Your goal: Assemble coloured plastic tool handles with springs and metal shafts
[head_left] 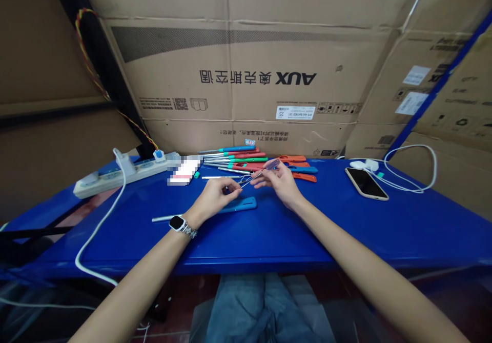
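My left hand [221, 195], with a watch on its wrist, is closed in a pinch at the near end of a thin metal wire-like piece [246, 181]. My right hand [280, 183] is closed round the other end, where a translucent purple part [272, 164] shows above the fingers. Under my left hand lies a blue long-neck lighter [246, 204], its silver rod pointing left and its middle hidden by the hand. Behind both hands is a loose pile of long-neck lighters [249, 160] with blue, red, green and orange handles, partly covered by my right hand.
A power strip [144, 171] with plugs and a white cable stands at the left, beside a blurred-out flat item [186, 171]. At the right are a phone [367, 183] and a white charger cable [407, 186]. Cardboard [253, 51] walls the back of the blue table [307, 240].
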A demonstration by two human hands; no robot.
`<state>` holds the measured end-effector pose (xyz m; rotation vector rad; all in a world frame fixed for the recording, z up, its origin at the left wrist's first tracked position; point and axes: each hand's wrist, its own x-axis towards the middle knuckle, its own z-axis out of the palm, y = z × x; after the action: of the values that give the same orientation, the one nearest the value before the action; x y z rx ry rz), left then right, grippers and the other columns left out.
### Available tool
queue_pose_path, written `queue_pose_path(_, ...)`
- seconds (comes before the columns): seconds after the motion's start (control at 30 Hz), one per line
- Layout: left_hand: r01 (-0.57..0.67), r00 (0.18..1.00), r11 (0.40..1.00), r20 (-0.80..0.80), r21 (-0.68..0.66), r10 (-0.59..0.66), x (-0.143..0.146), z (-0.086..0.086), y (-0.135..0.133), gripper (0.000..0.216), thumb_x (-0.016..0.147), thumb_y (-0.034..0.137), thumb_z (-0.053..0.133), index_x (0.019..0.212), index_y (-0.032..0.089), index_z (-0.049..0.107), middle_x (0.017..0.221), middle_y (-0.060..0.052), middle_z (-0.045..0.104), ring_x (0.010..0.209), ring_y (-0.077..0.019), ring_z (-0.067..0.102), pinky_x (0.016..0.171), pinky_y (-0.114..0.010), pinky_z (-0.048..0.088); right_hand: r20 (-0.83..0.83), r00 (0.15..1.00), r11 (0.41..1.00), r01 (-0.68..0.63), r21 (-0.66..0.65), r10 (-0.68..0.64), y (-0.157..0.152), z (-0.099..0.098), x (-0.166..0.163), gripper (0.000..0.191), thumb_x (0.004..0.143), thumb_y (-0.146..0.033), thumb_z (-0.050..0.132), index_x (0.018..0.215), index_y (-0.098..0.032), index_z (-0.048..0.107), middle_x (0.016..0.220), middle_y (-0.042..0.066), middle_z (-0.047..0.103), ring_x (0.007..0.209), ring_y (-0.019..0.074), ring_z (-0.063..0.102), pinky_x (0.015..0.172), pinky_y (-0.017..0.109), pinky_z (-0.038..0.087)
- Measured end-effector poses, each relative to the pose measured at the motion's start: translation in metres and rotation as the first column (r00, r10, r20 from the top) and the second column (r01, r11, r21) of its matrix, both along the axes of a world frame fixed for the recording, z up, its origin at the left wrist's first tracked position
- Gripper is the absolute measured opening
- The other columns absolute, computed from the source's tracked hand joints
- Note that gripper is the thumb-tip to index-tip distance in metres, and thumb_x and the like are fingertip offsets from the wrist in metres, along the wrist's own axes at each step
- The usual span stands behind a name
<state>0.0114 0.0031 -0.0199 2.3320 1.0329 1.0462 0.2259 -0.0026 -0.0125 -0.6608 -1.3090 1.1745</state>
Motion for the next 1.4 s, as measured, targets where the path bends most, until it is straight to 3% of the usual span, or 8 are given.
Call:
queue_pose_path(0.3,0.019,0.997,0.995,-0.079,0.100,-0.011,0.009,0.003,-0.009,0.016,0.089,0.029,0.060,0.081,0.019,0.071,0.081,-0.003,0.071,0.075,-0.0176,0.061,0.068,-0.029,0.046,0.129,0.989,0.988,0.053,0.146,-0.072,-0.006,0.003,-0.001,0.042,0.082,-0.054,0.069,0.089,-0.023,0.043,0.077,0.001,0.072,0.060,0.0143,0.070,0.060,0.029,0.061)
queue_pose_path(0.53,0.074,0.974,0.997,-0.217,0.033,-0.065,0.014,-0.005,-0.013,0.033,0.082,0.048,0.070,0.100,0.021,0.069,0.099,-0.006,0.069,0.093,-0.0237,0.063,0.081,-0.036,0.051,0.228,0.954,0.967,0.151,0.206,-0.197,-0.010,0.004,0.000,0.036,0.086,-0.052,0.065,0.089,-0.022,0.045,0.067,-0.004,0.064,0.048,0.0096,0.061,0.046,0.021,0.050)
queue_pose_path(1.07,0.103,0.957,0.995,-0.270,-0.013,-0.102,0.011,-0.006,-0.010,0.033,0.086,0.048,0.066,0.101,0.019,0.071,0.095,-0.006,0.071,0.087,-0.0225,0.066,0.077,-0.033,0.051,0.345,0.918,0.960,0.105,0.260,-0.194,-0.010,-0.001,-0.005,0.033,0.089,-0.052,0.061,0.091,-0.023,0.046,0.070,-0.004,0.061,0.051,0.0091,0.058,0.051,0.023,0.050)
queue_pose_path(1.4,0.106,0.960,0.994,-0.262,0.017,-0.097,0.012,-0.004,-0.012,0.029,0.086,0.045,0.067,0.099,0.020,0.071,0.093,-0.006,0.072,0.084,-0.0224,0.066,0.074,-0.032,0.051,0.424,0.889,0.957,0.052,0.286,-0.175,-0.012,0.004,-0.007,0.030,0.091,-0.051,0.059,0.088,-0.024,0.045,0.070,-0.002,0.061,0.055,0.0133,0.061,0.053,0.026,0.050)
